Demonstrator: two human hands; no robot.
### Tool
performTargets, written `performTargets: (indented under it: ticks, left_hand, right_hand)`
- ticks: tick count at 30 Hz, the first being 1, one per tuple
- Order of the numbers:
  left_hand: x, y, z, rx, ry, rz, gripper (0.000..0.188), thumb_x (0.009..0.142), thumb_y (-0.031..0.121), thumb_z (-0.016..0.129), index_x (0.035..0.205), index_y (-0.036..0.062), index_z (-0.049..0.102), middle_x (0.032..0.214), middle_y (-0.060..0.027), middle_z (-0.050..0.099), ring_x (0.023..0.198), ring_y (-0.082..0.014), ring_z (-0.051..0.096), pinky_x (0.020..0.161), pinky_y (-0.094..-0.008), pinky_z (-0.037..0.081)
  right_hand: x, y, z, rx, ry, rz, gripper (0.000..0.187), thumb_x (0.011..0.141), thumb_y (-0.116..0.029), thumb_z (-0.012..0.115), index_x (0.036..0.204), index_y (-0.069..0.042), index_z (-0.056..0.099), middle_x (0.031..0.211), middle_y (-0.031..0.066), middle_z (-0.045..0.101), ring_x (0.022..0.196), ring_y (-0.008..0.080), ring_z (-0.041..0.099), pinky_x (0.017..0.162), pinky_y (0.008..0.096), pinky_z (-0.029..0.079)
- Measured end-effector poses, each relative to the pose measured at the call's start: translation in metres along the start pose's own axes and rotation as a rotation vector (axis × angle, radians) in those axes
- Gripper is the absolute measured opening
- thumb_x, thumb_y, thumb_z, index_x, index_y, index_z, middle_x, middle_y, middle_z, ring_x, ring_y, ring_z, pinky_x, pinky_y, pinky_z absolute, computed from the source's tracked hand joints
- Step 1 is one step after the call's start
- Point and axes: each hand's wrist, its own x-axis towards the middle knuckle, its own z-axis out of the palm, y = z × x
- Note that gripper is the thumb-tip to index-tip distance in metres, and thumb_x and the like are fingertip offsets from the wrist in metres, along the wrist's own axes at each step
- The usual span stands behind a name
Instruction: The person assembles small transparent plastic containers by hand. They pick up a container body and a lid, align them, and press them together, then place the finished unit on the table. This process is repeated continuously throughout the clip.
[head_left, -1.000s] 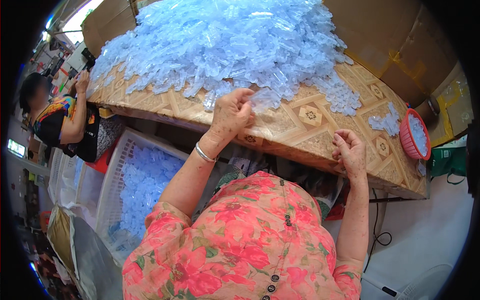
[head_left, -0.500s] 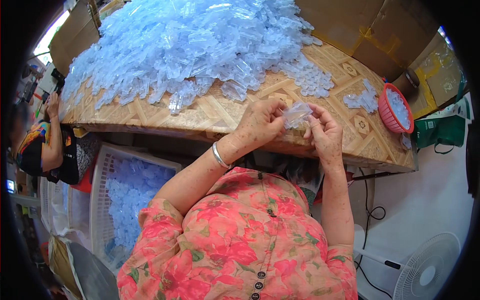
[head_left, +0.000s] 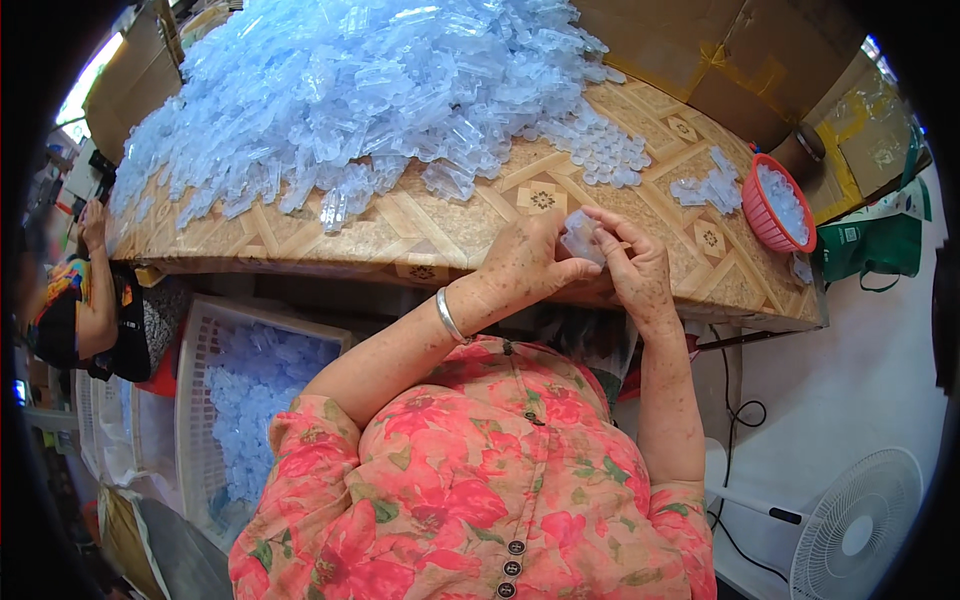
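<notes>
Between my two hands, just above the table's near edge, is a small clear plastic piece [head_left: 580, 240], its exact kind partly hidden by fingers. My left hand [head_left: 525, 258], with a silver bangle on its wrist, closes on the piece from the left. My right hand [head_left: 640, 275] pinches it from the right with thumb and fingers. Beyond them a large heap of clear bluish plastic pieces [head_left: 380, 110] covers the back and left of the table. Small round clear pieces [head_left: 605, 152] lie at the heap's right edge, and a few flat ones [head_left: 712, 187] lie farther right.
A red plastic basket [head_left: 765, 218] of clear pieces stands at the table's [head_left: 455, 222] right end, near a green bag [head_left: 880, 245]. Cardboard [head_left: 690, 50] walls the back. Below left is a white crate [head_left: 192, 400] of pieces. A person [head_left: 95, 300] sits far left; a fan [head_left: 855, 530] stands lower right.
The clear piece has been turned between my hands and now shows a more compact side. My left fingers have shifted around it. The whole view has moved slightly.
</notes>
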Motion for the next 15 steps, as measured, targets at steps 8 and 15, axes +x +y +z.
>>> performTargets:
  ticks: [8, 15]
  left_hand:
    - [-0.005, 0.004, -0.013, 0.292, 0.243, 0.187, 0.058, 0.073, 0.019, 0.085, 0.123, 0.0054, 0.057, 0.111, -0.0164, 0.065, 0.101, -0.0368, 0.065, 0.084, -0.0458, 0.052]
    - [-0.018, -0.021, -0.045, 0.459, 0.344, 0.233, 0.045, 0.073, 0.012, 0.08, 0.115, 0.0026, 0.063, 0.113, -0.0171, 0.066, 0.107, -0.0389, 0.06, 0.091, -0.0462, 0.05]
  right_hand:
    - [0.01, -0.003, -0.016, -0.526, 0.052, -0.159, 0.025, 0.096, -0.01, 0.06, 0.117, -0.009, 0.072, 0.1, 0.0112, 0.07, 0.092, 0.0314, 0.067, 0.082, 0.0388, 0.052]
    - [0.005, 0.029, -0.047, -0.741, 0.27, -0.127, 0.028, 0.096, -0.007, 0.058, 0.12, -0.009, 0.071, 0.117, 0.0115, 0.068, 0.109, 0.0326, 0.063, 0.094, 0.0414, 0.049]
